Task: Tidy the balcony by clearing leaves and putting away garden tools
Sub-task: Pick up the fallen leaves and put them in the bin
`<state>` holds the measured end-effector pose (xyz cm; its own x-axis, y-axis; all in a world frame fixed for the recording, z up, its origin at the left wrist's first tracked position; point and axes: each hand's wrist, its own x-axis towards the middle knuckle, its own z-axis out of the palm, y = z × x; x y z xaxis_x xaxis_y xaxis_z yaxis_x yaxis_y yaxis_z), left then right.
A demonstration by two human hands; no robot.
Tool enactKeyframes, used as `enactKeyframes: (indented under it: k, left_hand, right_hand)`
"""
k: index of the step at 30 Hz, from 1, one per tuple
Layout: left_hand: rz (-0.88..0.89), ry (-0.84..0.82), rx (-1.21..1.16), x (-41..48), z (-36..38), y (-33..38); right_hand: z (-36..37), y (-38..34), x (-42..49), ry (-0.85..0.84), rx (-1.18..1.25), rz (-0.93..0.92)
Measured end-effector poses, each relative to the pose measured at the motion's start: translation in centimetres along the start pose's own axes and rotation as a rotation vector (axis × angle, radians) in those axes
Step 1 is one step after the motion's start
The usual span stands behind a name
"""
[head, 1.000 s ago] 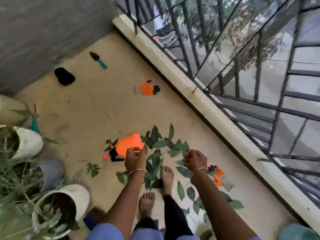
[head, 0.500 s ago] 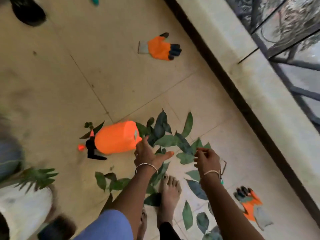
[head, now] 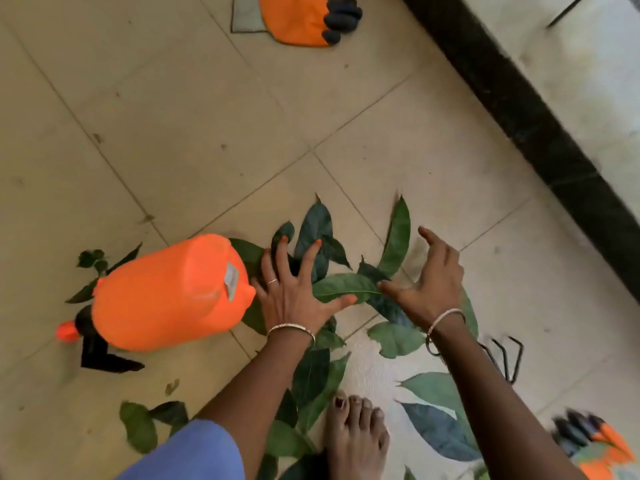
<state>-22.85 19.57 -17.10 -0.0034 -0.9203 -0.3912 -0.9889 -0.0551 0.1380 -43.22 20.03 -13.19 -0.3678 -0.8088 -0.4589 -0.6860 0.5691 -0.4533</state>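
A: Hands first, quick.
B: Left hand (head: 294,292) is flat, fingers spread straight, pressing down on the scattered green leaves (head: 346,287) at frame centre. It grasps nothing. Right hand (head: 429,282) is at its 3 o'clock, fingers loosely half-curled, forefinger up, nothing in it. Thumb tip is at a leaf's edge, can't tell if it touches.
A: Leaves where?
B: On the beige tiled floor (head: 207,133), from centre down to 6 o'clock. Some lie under both forearms, some beside a bare foot (head: 356,434) at 6 o'clock.
A: Tools?
B: Orange plastic sprayer bottle (head: 166,292) lies on its side at 9 o'clock of the left hand. Its base is just beside the little finger, its black trigger head points to 8 o'clock, and it covers part of one leaf. Orange fabric glove with black fingertips (head: 298,19) is at 12 o'clock, flat on the floor, well apart from the hands, cut by the frame edge. Second orange glove (head: 602,452) is at 5 o'clock, blurred. Black wire hand rake (head: 505,358) is at 4 o'clock of the right hand, partly hidden behind that forearm.
A: Rest?
B: Black skirting strip (head: 536,140) runs diagonally from 12 to 3 o'clock, with a pale ledge (head: 571,57) beyond it. Thin metal bangle (head: 291,329) on each wrist, blue sleeve (head: 194,452) at 7 o'clock.
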Motion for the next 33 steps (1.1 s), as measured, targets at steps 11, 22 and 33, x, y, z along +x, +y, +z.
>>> enactKeyframes:
  k: [11,22,33]
  left_hand:
    - [0.107,0.446,-0.008,0.9,5.3,-0.9]
    - [0.287,0.375,-0.329,3.5,2.8,-0.9]
    - [-0.095,0.207,-0.989,4.6,-2.4,1.3]
  right_hand:
    - [1.4,1.3,2.8,-0.088,-0.351,-0.216]
    - [3.9,0.6,0.6,-0.054,-0.341,-0.301]
    - [2.4,4.1,-3.1,0.089,0.192,-0.074]
